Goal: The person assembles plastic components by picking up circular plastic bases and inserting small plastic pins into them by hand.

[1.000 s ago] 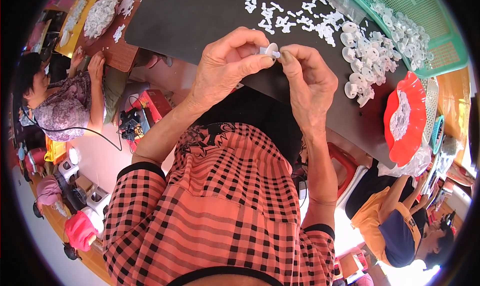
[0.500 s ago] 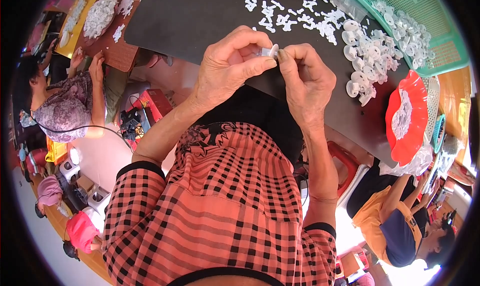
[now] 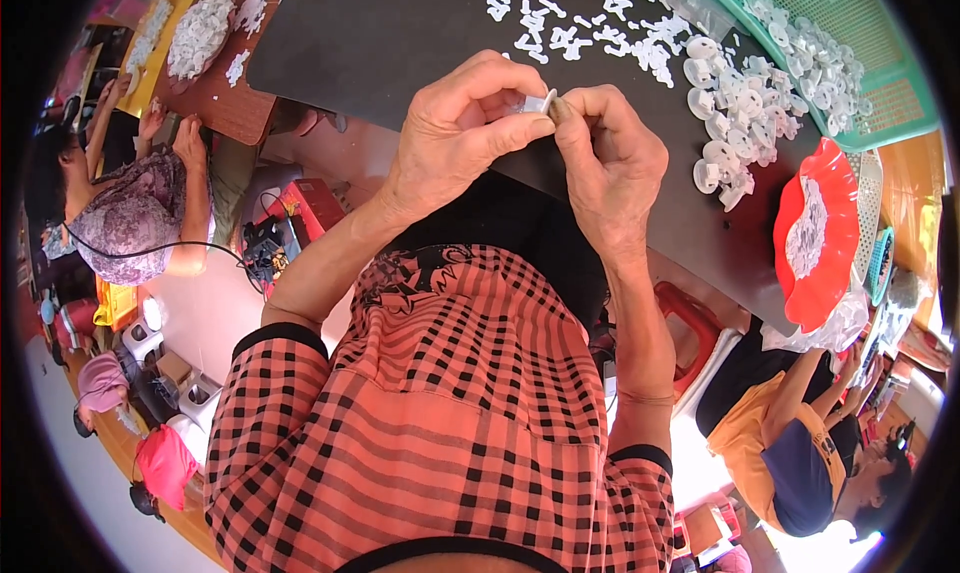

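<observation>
Above the table's near edge, my left hand (image 3: 450,138) pinches a small white plastic part with a round disc (image 3: 540,103) between thumb and forefinger. My right hand (image 3: 618,168) meets it from the right, thumb and forefinger closed against the disc's face. Whatever those right fingertips may hold is hidden. Beyond the hands, small white plastic pieces (image 3: 570,43) lie scattered on the dark tabletop (image 3: 360,48). A pile of white disc-shaped parts (image 3: 735,113) sits to their right.
At the far right, a green plastic basket (image 3: 885,113) holds more white parts. A red wavy-edged dish (image 3: 840,213) with small white bits stands by the right edge. Co-workers sit at left (image 3: 125,218) and lower right (image 3: 780,453). A red stool (image 3: 690,338) is beside my right arm.
The disc has tilted slightly between my fingertips, and my right hand has shifted a little left. The co-worker at left has moved their hands.
</observation>
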Available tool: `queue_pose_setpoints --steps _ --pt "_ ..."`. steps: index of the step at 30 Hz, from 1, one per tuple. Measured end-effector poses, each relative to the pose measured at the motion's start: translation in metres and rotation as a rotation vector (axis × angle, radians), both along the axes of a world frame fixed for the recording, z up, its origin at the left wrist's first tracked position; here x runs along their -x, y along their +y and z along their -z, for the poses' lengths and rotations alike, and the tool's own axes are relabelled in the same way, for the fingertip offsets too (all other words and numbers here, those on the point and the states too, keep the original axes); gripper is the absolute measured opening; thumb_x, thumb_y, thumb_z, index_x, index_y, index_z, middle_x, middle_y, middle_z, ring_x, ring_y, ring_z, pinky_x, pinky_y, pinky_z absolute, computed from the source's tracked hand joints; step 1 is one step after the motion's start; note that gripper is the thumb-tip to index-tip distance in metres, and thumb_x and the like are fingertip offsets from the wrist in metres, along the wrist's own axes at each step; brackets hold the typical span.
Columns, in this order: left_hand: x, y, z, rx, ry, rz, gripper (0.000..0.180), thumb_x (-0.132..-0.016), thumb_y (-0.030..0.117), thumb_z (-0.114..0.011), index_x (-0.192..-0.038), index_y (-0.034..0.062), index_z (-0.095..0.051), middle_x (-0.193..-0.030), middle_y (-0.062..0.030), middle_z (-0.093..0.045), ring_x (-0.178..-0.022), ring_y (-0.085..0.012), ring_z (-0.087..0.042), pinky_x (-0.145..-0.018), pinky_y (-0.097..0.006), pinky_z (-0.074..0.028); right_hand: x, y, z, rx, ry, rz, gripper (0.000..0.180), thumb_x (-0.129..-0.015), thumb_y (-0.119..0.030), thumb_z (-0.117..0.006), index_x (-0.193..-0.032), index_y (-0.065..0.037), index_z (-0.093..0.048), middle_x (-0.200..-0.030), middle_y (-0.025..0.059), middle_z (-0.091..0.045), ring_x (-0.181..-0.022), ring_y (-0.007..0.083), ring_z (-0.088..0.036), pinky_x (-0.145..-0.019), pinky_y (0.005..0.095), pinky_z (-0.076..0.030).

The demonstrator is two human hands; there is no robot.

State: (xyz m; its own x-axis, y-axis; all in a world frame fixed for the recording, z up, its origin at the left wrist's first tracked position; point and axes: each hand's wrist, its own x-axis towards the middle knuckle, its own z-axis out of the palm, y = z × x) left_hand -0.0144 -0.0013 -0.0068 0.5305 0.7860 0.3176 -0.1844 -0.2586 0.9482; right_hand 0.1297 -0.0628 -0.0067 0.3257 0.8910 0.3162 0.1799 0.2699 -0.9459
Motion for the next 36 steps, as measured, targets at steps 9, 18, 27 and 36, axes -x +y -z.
queue_pose_setpoints --steps 9,18,27,36 --pt "0.000 0.004 -0.003 0.247 -0.098 0.067 0.020 -0.084 0.005 -0.066 -0.102 -0.0022 -0.061 -0.091 -0.0014 -0.057 -0.082 -0.0085 -0.058 -0.072 -0.020 -0.046 0.002 -0.002 -0.007 0.041 0.166 -0.005 0.006 -0.088 -0.002 -0.060 -0.084 0.002 -0.060 -0.074 -0.0003 -0.059 -0.063 0.0040 -0.048 -0.058 0.0195 -0.041" --pt "0.000 0.004 0.005 0.105 -0.040 0.064 0.020 -0.082 0.004 -0.068 -0.100 -0.0005 -0.061 -0.091 0.0003 -0.054 -0.073 -0.0053 -0.049 -0.063 -0.020 -0.040 0.002 -0.003 0.000 0.010 0.082 0.000 0.004 -0.085 -0.001 -0.062 -0.081 0.001 -0.060 -0.072 -0.0016 -0.058 -0.061 0.0035 -0.047 -0.055 0.0192 -0.040" --pt "0.000 0.009 -0.007 0.236 -0.041 0.112 0.019 -0.087 0.008 -0.064 -0.103 -0.0001 -0.060 -0.090 -0.0018 -0.059 -0.081 -0.0079 -0.057 -0.072 -0.021 -0.048 -0.002 -0.007 -0.007 0.054 0.183 0.046 0.009 -0.091 -0.005 -0.058 -0.086 0.002 -0.060 -0.077 -0.0001 -0.057 -0.068 0.0040 -0.046 -0.060 0.0183 -0.038" --pt "-0.003 0.033 -0.054 0.032 -0.154 0.002 0.018 -0.085 0.002 -0.064 -0.102 -0.0003 -0.059 -0.089 -0.0034 -0.062 -0.078 -0.0079 -0.058 -0.071 -0.022 -0.048 -0.008 -0.029 0.002 -0.022 0.193 0.118 0.009 -0.090 -0.004 -0.058 -0.084 0.003 -0.058 -0.073 -0.0011 -0.055 -0.064 0.0031 -0.044 -0.057 0.0173 -0.037"
